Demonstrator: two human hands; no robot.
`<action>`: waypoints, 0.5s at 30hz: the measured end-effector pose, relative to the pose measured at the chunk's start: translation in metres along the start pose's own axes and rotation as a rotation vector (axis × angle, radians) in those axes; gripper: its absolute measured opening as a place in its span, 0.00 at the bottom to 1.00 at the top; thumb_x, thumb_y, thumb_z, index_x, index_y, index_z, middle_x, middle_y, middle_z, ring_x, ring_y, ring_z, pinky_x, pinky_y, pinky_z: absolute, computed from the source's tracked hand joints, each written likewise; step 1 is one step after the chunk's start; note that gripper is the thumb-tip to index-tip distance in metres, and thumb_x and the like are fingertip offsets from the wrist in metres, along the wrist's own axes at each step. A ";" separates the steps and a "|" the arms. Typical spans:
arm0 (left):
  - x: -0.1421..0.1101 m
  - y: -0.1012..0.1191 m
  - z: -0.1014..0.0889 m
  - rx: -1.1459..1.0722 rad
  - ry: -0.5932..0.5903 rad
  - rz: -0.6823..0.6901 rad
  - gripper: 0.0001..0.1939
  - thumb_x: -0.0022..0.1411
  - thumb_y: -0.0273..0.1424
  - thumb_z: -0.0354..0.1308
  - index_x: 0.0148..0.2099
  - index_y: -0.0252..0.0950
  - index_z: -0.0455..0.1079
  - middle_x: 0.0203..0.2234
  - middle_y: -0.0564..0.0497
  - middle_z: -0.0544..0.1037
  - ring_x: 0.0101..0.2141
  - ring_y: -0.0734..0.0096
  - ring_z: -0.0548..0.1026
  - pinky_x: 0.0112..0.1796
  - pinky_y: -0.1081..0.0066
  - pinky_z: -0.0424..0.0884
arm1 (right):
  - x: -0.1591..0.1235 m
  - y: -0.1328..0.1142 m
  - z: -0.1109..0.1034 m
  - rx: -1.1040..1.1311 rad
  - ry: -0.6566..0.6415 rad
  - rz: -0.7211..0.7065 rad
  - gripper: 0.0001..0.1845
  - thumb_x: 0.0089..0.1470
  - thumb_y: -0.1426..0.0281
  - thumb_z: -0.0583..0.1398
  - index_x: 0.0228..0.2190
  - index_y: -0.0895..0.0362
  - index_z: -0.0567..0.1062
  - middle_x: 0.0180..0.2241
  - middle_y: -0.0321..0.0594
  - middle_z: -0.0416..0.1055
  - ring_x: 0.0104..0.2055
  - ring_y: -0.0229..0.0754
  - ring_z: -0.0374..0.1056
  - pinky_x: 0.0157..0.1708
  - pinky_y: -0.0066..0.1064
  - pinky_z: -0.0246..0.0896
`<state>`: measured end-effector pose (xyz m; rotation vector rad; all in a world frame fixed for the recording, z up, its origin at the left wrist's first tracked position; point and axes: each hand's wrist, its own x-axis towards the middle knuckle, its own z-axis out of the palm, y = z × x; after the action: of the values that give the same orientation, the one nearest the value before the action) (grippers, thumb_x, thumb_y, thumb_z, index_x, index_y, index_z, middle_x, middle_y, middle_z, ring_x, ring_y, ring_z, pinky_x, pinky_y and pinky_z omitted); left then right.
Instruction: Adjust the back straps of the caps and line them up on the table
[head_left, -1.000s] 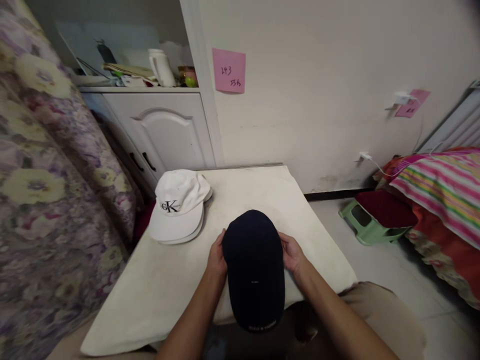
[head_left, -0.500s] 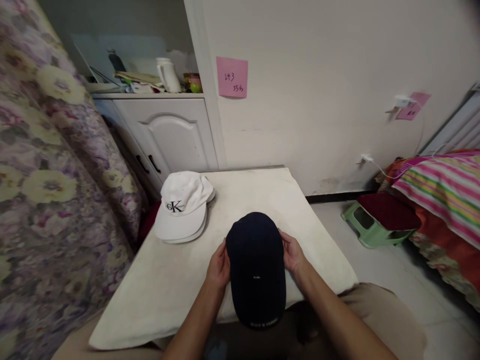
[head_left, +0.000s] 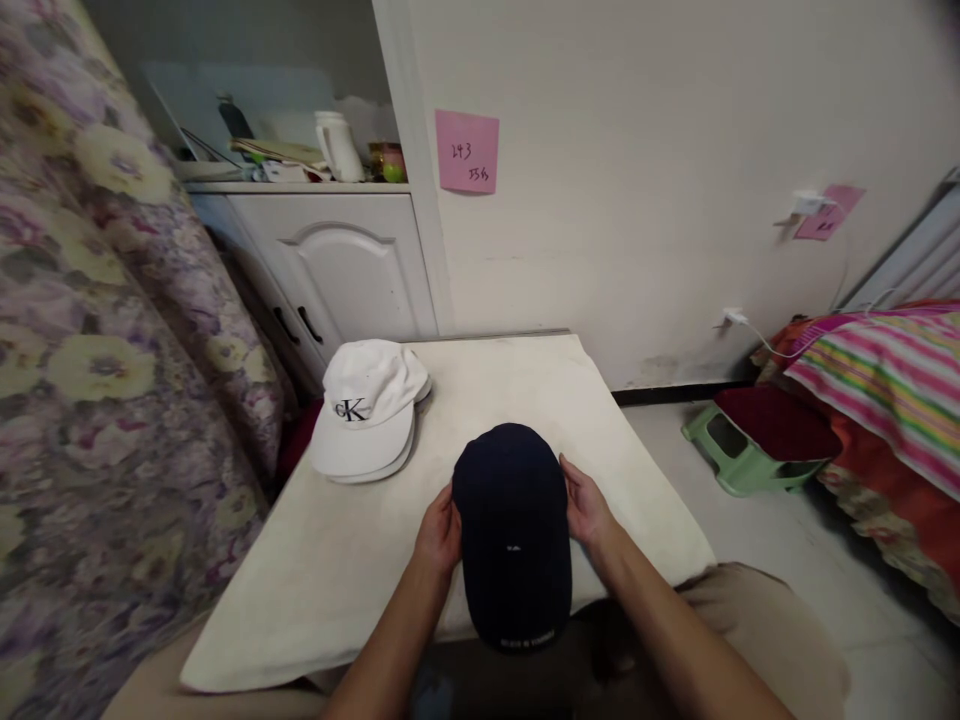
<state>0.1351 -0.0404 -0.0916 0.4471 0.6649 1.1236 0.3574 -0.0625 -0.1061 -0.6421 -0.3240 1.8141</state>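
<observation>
A dark navy baseball cap (head_left: 511,520) is held at the table's near edge, its brim pointing toward me. Small pale lettering runs along the brim's edge. My left hand (head_left: 441,530) grips the cap's left side, and my right hand (head_left: 586,502) grips its right side; both hands' fingers are partly hidden by the cap. To the left, a white baseball cap (head_left: 367,410) with a black "CK" logo rests on the table, stacked over another cap whose edge shows beneath.
The table (head_left: 495,375) has a cream cover and meets the wall. A floral curtain (head_left: 112,400) hangs at left beside a white cabinet (head_left: 341,265) holding a white jug (head_left: 339,147). A green stool (head_left: 742,465) and a striped bed (head_left: 892,370) stand at right.
The navy cap's brim has tipped up very slightly. Both hands stay on its sides, and the white cap lies where it was.
</observation>
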 end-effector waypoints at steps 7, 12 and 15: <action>0.006 -0.003 -0.005 -0.032 -0.025 -0.005 0.10 0.62 0.27 0.55 0.38 0.36 0.79 0.37 0.46 0.85 0.52 0.50 0.75 0.55 0.60 0.70 | -0.020 0.002 -0.010 -0.170 0.117 -0.088 0.13 0.53 0.63 0.66 0.35 0.61 0.79 0.33 0.44 0.81 0.37 0.46 0.78 0.42 0.35 0.72; 0.002 -0.003 -0.008 -0.093 -0.029 -0.071 0.15 0.68 0.29 0.49 0.44 0.33 0.78 0.39 0.46 0.84 0.53 0.56 0.75 0.58 0.63 0.67 | -0.057 0.008 -0.024 -0.278 0.274 -0.244 0.19 0.42 0.66 0.74 0.37 0.58 0.79 0.35 0.40 0.81 0.37 0.40 0.77 0.42 0.30 0.70; -0.009 -0.001 -0.011 -0.120 -0.030 -0.112 0.18 0.71 0.30 0.45 0.48 0.31 0.76 0.40 0.45 0.84 0.51 0.59 0.77 0.57 0.64 0.68 | -0.087 0.016 -0.030 -0.338 0.340 -0.259 0.23 0.39 0.63 0.75 0.36 0.60 0.79 0.34 0.45 0.81 0.36 0.42 0.77 0.40 0.31 0.71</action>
<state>0.1260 -0.0489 -0.0978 0.3201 0.5860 1.0426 0.3812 -0.1518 -0.1158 -1.0774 -0.4643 1.3838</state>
